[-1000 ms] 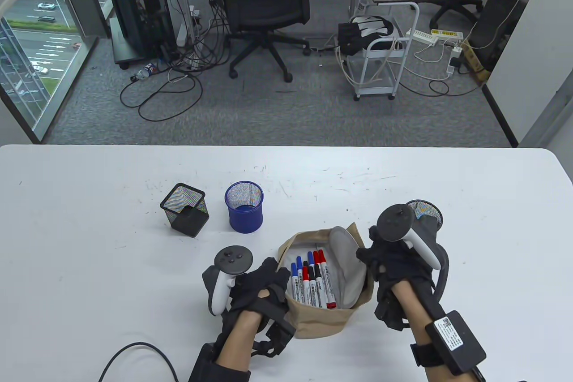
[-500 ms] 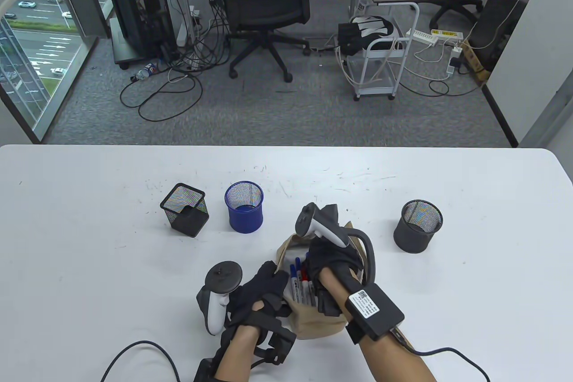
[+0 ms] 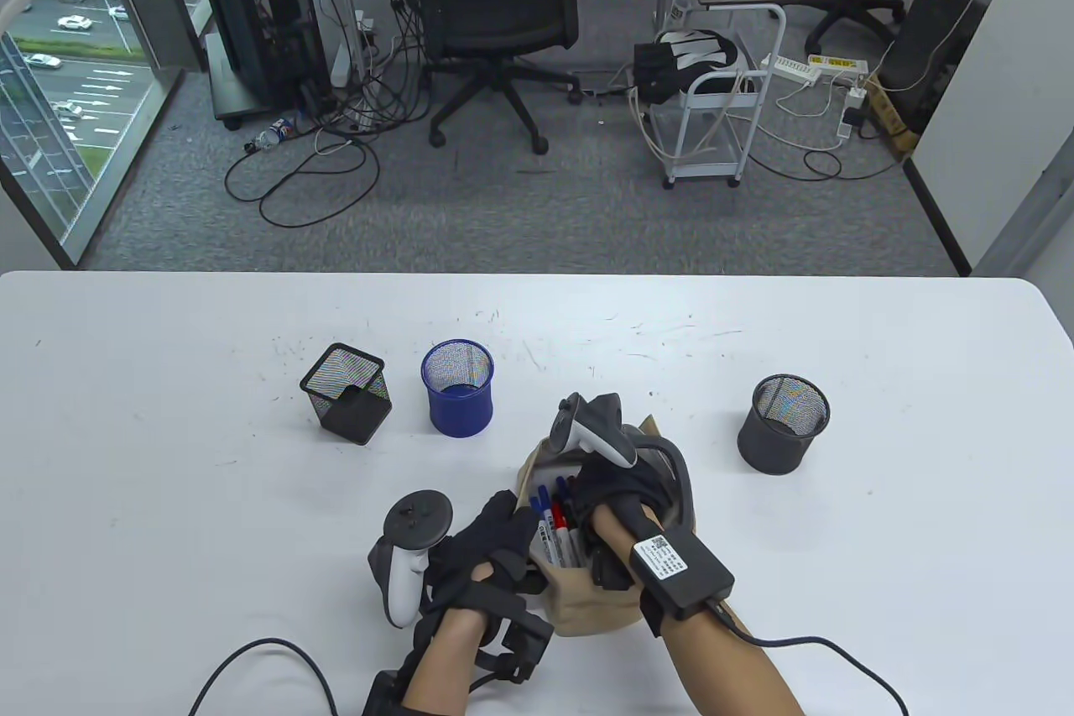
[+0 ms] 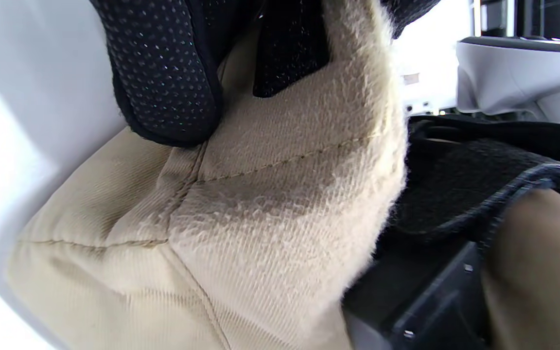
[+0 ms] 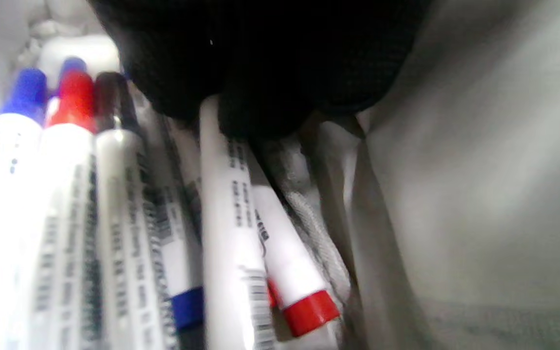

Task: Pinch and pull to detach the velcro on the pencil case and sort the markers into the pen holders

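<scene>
**Right hand down among the markers, case held open**

Since half a second ago, right hand [image 3: 617,498] has sunk slightly deeper into the pencil case [image 3: 587,607]; a second ago it was out to the right of the case. Left hand [image 3: 491,540] unchanged on the case's left edge.

- Pencil case: tan fabric, flap already open, standing on the white table [image 3: 168,456] near the front edge. Left fingers [image 4: 163,73] pinch its rim, thumb outside, fabric folded between.
- Markers [image 3: 558,527] lie bunched inside, blue, red and black caps showing. In the right wrist view the gloved fingertips [image 5: 260,73] press on the top of a white marker barrel [image 5: 231,218]; whether they are clamped round it or only touching, I cannot tell, the view being dark and blurred.
- Holders all empty-looking: black square holder [image 3: 346,393], blue holder [image 3: 458,389], grey round holder [image 3: 784,424] well apart on the right.

Risks, as I judge them: tight packing could drag neighbouring markers out with the chosen one, spilling them on the table. If the left pinch slackens, the soft case may lift or collapse with the pull.
</scene>
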The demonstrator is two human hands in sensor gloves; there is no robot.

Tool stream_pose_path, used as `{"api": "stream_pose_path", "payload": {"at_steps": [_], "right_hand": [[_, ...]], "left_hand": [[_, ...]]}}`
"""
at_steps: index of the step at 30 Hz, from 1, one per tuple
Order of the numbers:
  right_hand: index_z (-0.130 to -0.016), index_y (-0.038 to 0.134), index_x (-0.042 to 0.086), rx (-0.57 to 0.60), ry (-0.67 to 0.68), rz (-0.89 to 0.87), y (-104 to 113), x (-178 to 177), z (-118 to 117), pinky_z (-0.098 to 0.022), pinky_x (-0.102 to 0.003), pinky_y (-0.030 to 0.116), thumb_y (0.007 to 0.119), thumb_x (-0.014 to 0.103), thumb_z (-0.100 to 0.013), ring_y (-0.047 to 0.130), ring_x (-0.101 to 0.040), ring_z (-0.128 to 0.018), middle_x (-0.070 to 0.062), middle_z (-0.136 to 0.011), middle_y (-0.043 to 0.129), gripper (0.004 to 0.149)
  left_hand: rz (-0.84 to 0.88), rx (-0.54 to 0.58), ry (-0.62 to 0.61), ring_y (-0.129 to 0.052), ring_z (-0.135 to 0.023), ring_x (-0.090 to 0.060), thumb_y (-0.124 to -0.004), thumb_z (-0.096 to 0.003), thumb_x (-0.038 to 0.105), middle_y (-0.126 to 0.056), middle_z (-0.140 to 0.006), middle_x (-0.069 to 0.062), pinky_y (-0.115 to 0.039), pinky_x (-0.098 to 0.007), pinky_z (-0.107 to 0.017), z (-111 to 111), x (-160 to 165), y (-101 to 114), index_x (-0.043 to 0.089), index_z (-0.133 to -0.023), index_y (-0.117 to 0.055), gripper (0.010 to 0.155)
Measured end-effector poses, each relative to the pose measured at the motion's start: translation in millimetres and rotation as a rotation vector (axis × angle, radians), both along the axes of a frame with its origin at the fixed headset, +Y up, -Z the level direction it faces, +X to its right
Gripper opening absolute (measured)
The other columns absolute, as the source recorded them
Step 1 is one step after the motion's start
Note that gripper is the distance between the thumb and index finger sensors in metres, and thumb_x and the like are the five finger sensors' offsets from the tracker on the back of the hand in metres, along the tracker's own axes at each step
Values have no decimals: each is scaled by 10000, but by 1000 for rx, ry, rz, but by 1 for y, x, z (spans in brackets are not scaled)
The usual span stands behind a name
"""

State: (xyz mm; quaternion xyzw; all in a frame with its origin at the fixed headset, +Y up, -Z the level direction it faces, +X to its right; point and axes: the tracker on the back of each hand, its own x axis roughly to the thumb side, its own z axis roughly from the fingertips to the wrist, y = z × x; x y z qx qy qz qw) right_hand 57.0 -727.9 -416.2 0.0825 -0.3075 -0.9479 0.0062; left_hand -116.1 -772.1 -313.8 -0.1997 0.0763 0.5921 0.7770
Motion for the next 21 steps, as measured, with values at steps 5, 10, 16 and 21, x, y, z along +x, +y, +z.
{"api": "stream_pose_path", "payload": {"at_steps": [5,10,16,21], "right_hand": [[-923,807,123,255,22,-240,65,14,19,-300,-355,887,958,323,-409,1068,-211,-397,-95,-734,1006,571],[-930,799,147,576,-78,-531,138,67,37,-337,-371,883,952,307,-420,1063,-227,-450,-82,-763,993,556],[-958,761,173,952,-285,-354,177,149,33,-393,-404,867,925,269,-442,1040,-256,-554,-71,-837,955,550],[-968,747,202,923,-343,-101,160,185,10,-424,-422,856,910,251,-451,1021,-267,-611,-51,-873,937,543]], "left_hand": [[2,1,-1,-880,-863,-486,-681,-581,428,-634,-1104,-338,-981,-383,-414,0,0,0,30,-1161,-442,743],[5,2,1,-880,-862,-489,-684,-580,428,-635,-1104,-340,-979,-388,-414,0,0,0,30,-1161,-443,744],[7,4,-1,-879,-863,-487,-685,-579,430,-632,-1106,-339,-979,-388,-414,0,0,0,33,-1161,-443,745],[6,1,-5,-878,-864,-489,-683,-581,430,-630,-1106,-342,-979,-386,-415,0,0,0,30,-1162,-440,746]]}}
